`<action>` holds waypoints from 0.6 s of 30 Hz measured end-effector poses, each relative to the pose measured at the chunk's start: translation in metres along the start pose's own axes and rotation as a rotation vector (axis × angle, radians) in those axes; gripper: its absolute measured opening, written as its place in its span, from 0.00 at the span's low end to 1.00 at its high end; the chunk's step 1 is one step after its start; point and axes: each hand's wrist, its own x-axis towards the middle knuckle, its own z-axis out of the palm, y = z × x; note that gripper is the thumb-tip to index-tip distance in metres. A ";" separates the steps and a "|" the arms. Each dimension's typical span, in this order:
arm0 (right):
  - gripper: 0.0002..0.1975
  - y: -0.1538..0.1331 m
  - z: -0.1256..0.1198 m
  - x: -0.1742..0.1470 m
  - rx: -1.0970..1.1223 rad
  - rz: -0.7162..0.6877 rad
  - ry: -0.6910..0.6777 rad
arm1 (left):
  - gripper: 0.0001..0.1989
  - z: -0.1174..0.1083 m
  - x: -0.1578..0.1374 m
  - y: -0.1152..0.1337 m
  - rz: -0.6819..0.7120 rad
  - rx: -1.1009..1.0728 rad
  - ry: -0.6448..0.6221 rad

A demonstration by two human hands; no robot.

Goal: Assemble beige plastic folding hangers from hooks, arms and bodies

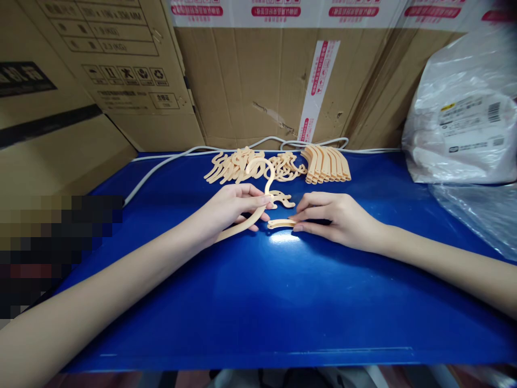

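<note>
Pinched in my left hand (246,206) is a beige plastic hanger hook with one arm (244,223). Its hook curves up over the table, while the arm slants down to the left beneath my palm. My right hand (337,220) grips the end of a short, curved beige hanger arm (280,223) between thumb and fingers. That arm lies level just above or on the tabletop; I cannot tell which. Its free end points toward my left fingertips, with a small gap between. Just behind lies a loose beige curved piece (285,199), partly hidden by my left hand and the hook.
Along the back of the blue table (258,302) lie heaps of hooks (230,166), small curved connectors (288,168) and a neat row of hanger arms (326,163). A white cable (161,166) runs behind them. Cardboard boxes (250,81) wall the back; a plastic bag (464,124) sits right.
</note>
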 end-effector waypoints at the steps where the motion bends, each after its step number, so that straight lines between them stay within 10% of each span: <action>1: 0.14 -0.001 -0.001 0.000 -0.051 -0.007 -0.011 | 0.09 0.000 0.001 -0.001 0.006 -0.008 0.007; 18: 0.17 -0.009 0.005 -0.001 -0.378 -0.099 0.000 | 0.08 0.003 0.002 -0.005 0.061 -0.113 0.023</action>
